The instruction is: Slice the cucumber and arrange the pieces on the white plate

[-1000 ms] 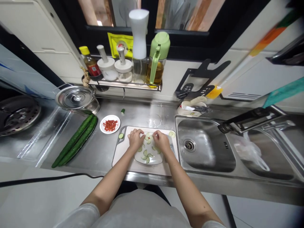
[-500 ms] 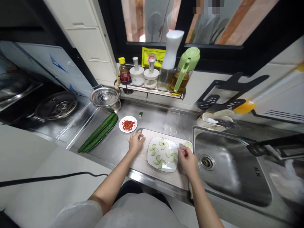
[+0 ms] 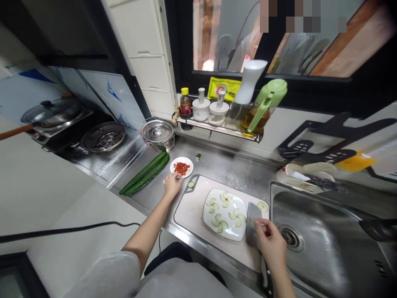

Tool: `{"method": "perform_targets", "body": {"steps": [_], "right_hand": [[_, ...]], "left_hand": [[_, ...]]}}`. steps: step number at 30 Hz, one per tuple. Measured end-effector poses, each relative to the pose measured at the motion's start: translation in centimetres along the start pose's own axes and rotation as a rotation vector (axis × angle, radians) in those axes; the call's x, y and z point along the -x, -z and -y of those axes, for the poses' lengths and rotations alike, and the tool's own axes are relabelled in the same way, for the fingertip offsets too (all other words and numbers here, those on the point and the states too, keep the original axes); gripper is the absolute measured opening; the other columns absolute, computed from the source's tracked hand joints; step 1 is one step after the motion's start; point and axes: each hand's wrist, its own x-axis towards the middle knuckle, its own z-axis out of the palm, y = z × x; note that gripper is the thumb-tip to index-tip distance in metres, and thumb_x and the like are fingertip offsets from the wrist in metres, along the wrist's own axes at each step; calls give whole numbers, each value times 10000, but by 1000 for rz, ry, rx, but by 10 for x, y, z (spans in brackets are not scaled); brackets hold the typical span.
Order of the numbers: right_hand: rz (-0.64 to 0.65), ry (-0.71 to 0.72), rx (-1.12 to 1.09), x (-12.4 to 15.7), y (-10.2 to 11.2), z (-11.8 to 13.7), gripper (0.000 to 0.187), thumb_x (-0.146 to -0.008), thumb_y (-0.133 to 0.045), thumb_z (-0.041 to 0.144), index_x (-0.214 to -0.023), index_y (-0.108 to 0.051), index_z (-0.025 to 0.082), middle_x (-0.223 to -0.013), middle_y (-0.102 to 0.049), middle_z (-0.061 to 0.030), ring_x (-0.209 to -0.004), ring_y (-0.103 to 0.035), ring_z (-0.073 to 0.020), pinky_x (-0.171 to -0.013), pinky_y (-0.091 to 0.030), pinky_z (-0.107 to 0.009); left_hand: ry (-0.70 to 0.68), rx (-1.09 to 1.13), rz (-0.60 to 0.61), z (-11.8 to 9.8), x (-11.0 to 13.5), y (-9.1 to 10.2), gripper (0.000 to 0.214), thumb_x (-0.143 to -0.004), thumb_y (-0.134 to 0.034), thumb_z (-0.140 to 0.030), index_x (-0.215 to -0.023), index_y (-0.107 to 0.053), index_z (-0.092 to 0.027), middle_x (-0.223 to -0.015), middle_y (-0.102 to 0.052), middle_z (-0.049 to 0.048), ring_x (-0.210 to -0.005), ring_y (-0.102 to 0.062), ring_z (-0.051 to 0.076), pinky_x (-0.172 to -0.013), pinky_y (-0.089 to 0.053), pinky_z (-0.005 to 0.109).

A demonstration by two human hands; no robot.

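Note:
My left hand (image 3: 173, 185) has its fingers curled at the near rim of a small white plate (image 3: 190, 171) of chopped red bits (image 3: 181, 168). My right hand (image 3: 272, 242) hovers over a kitchen knife (image 3: 254, 211), thumb and forefinger together; anything between them is too small to make out. Left of the knife lies a squarish white plate (image 3: 207, 227), with thin cucumber slices (image 3: 219, 223) arranged in several pinwheels. The back pinwheel has a red bit at its centre. Both plate and knife rest on a cutting board (image 3: 189, 211).
Whole cucumbers (image 3: 144, 176) lie left, by a lidded steel pot (image 3: 158, 134). A cucumber stub (image 3: 197, 156) sits behind the board. The sink (image 3: 313, 231) is at right. Bottles and jars stand on a wall rack (image 3: 223, 126). A stove (image 3: 104, 136) is far left.
My left hand has moved left from the cutting board to the small plate's rim. My right hand has drawn back and right, uncovering the knife blade. The view has shifted.

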Motion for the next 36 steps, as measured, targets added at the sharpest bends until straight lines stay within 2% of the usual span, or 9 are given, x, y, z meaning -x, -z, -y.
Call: {"method": "perform_targets", "body": {"steps": [4, 9, 15, 23, 29, 32, 34, 36], "right_hand": [[-12, 13, 24, 2, 3, 7, 494, -717, -479, 648, -765, -625, 178, -499, -464, 27, -448, -429, -131, -483, -367, -249], [3, 30, 23, 2, -1, 9, 502, -717, -465, 656, -759, -622, 181, -492, -472, 24, -444, -436, -134, -477, -367, -248], [41, 25, 29, 6, -6, 2, 485, -746, -460, 632, -800, -631, 181, -514, -486, 23, -469, -450, -135, -479, -367, -238], [30, 37, 35, 11, -3, -5, 492, -754, -452, 639, -782, -635, 182, -507, -489, 21, -461, -440, -129, -480, -368, -238], [38, 26, 41, 12, -1, -2, 497, -760, -441, 634, -800, -639, 180, -513, -502, 22, -471, -454, -131, -499, -367, -236], [47, 29, 53, 12, -2, 1, 498, -768, -429, 628, -802, -639, 178, -500, -486, 29, -463, -436, -129, -501, -358, -242], [55, 42, 46, 11, -4, 2, 485, -771, -430, 618, -798, -632, 177, -504, -475, 31, -470, -434, -129, -507, -355, -242], [60, 56, 35, 11, -5, 3, 468, -775, -435, 606, -796, -625, 179, -516, -468, 33, -484, -435, -128, -515, -355, -240]], "left_hand": [[63, -49, -74, 9, -33, 8, 195, -825, -553, -377, -965, -644, -277, -1009, -619, 52, -1021, -548, 229, -861, -349, 372], [54, -180, -57, 9, -62, 7, 203, -839, -518, -325, -977, -659, -276, -1074, -599, 82, -1057, -532, 248, -874, -339, 385], [-77, -297, -29, 6, -75, 0, 233, -843, -487, -290, -986, -671, -277, -1069, -592, 91, -1040, -525, 254, -873, -328, 392], [-52, -315, 8, 1, -80, -8, 177, -806, -526, -283, -906, -669, -254, -1053, -602, 87, -1028, -533, 245, -852, -333, 365], [77, -72, -43, 4, -78, -11, 104, -760, -588, -280, -832, -650, -236, -1010, -647, 50, -1002, -562, 221, -866, -350, 358], [129, 276, -57, 3, -75, -13, 72, -716, -632, -250, -776, -626, -210, -889, -669, 20, -911, -595, 190, -846, -392, 327], [179, 552, -22, -1, -72, -15, 102, -705, -638, -239, -789, -614, -188, -834, -667, 19, -830, -611, 162, -786, -435, 290], [209, 707, 28, -7, -67, -16, 161, -707, -640, -256, -837, -611, -166, -807, -669, 29, -758, -619, 141, -705, -466, 257]]}}
